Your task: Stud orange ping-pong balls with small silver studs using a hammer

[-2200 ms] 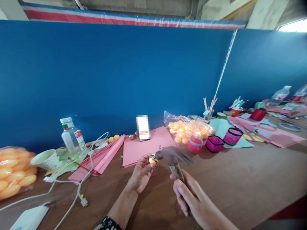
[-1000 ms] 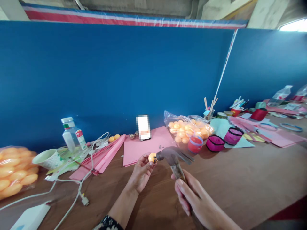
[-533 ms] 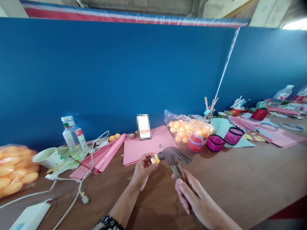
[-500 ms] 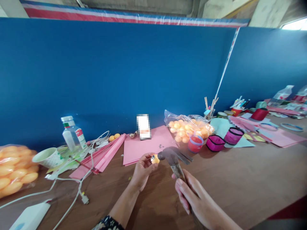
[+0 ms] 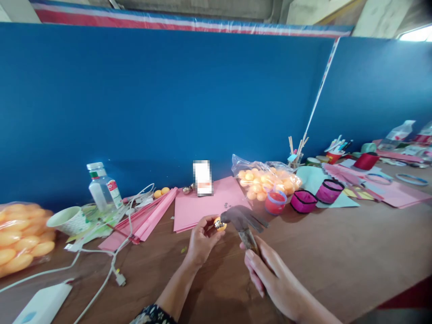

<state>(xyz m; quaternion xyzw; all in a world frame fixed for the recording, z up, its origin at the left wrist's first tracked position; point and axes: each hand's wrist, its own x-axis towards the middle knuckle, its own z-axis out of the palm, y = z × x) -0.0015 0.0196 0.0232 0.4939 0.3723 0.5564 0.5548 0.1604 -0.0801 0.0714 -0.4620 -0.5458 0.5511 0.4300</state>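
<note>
Between its fingertips my left hand (image 5: 201,243) pinches an orange ping-pong ball (image 5: 222,226) that has shiny silver bits on its near face; what they are is too small to tell. My right hand (image 5: 268,270) is wrapped round the handle of a claw hammer (image 5: 249,240). The hammer's dark head is right beside the ball, its face toward the ball and its claw pointing right. Whether head and ball touch, I cannot tell. Behind both hands lie pink paper sheets (image 5: 189,211) with several small dark bits on them.
A bag of orange balls (image 5: 258,182) lies at the back, another (image 5: 23,238) at the left. A red cup (image 5: 276,204) and magenta fabric rings (image 5: 303,202) stand to the right. White cables (image 5: 113,270), a power bank (image 5: 43,302), a paper cup (image 5: 69,221) and a bottle (image 5: 104,191) occupy the left.
The ball in my left hand has turned so that more of its silver bits show. My right hand has shifted the hammer slightly left, closer over the ball.
</note>
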